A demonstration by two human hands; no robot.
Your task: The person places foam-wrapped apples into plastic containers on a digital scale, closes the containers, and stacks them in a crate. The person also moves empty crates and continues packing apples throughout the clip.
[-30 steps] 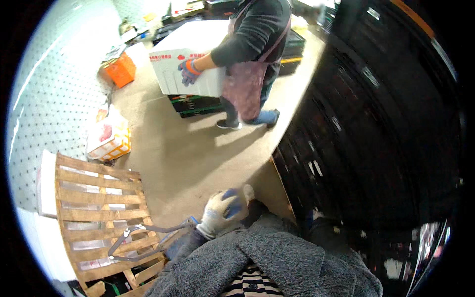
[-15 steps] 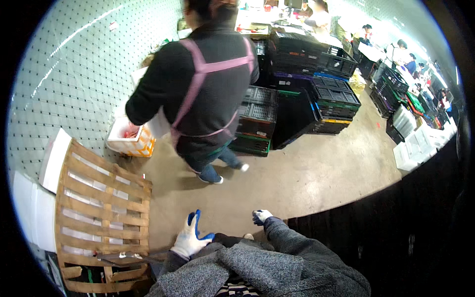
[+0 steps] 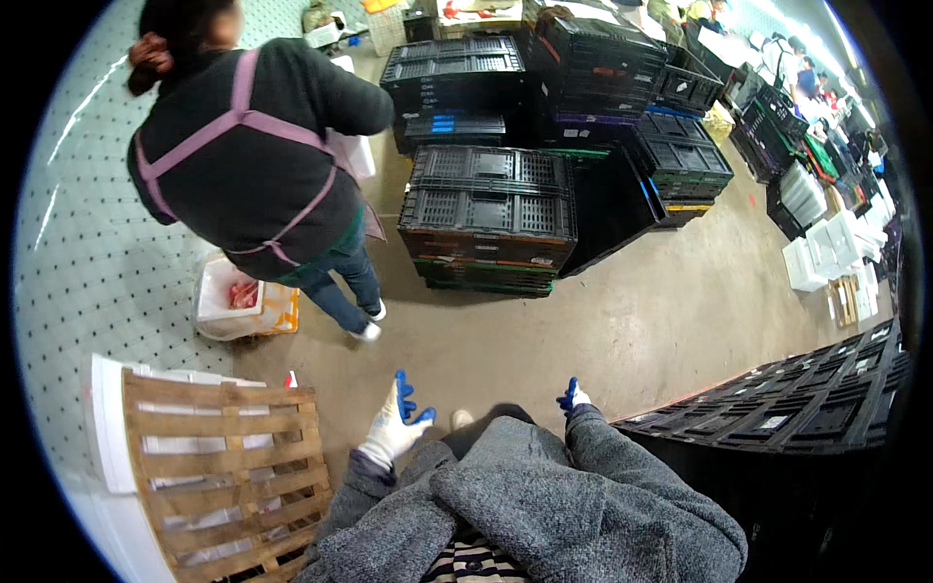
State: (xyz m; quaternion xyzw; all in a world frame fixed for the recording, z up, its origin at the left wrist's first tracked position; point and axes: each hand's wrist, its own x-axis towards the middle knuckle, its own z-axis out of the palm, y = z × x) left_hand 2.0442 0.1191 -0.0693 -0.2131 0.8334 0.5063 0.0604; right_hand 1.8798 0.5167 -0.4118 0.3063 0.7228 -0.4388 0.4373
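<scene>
Wooden pallet (image 3: 228, 466) leans at about eight o'clock from the hands, its long axis running near to far, just beside the gloved left hand (image 3: 394, 428), which hangs spread and empty. Gloved right hand (image 3: 573, 396), at three o'clock of the left, holds nothing I can see, its fingers mostly hidden. Farther off, at twelve o'clock, black crates (image 3: 486, 214) stand stacked beside a co-worker in a pink apron (image 3: 248, 175).

Bright even overhead light, soft shadows, strong fisheye bending, black rim.
</scene>
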